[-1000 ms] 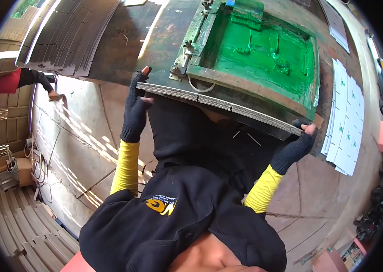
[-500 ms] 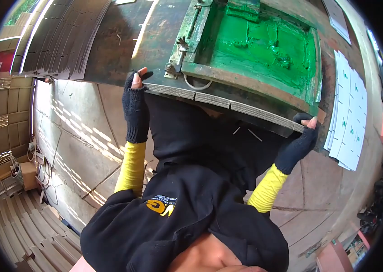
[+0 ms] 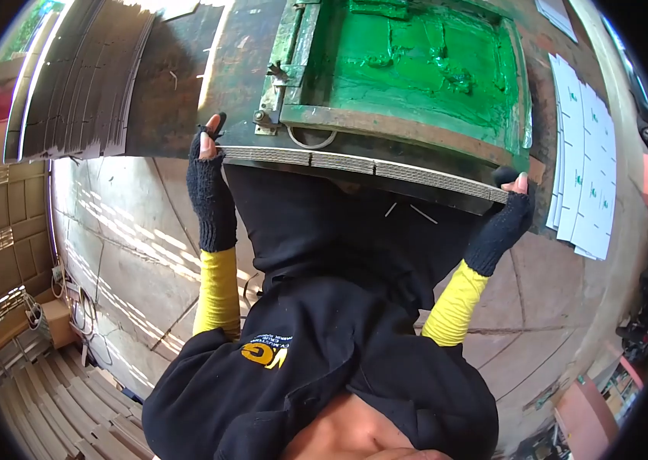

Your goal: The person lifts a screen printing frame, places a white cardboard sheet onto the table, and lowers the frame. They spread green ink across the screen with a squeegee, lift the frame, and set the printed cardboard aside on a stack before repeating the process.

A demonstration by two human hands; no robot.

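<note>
A thin stack of corrugated cardboard sheets (image 3: 343, 165) is seen edge-on along the front edge of the table, with two dark gaps across it. My left hand (image 3: 214, 192), in a black fingerless glove, is closed around the stack's left end. At the right end, my gloved right hand (image 3: 509, 218) grips the same stack, thumb uppermost. Just beyond the stack lies a screen-printing frame (image 3: 393, 123) with wooden sides. Thick green ink (image 3: 416, 73) covers its mesh. A metal loop handle (image 3: 312, 142) sticks out from the frame's near side.
A metal hinge clamp (image 3: 278, 77) runs along the frame's left side. Brown cardboard sheets (image 3: 82, 77) are stacked at the table's far left. White sheets with green prints (image 3: 584, 161) lie overlapping on the right. Cardboard strips (image 3: 48, 406) cover the floor at lower left.
The view has turned slightly, so the table and frame appear shifted left. Both hands keep their hold on the cardboard stack, which now looks more level.
</note>
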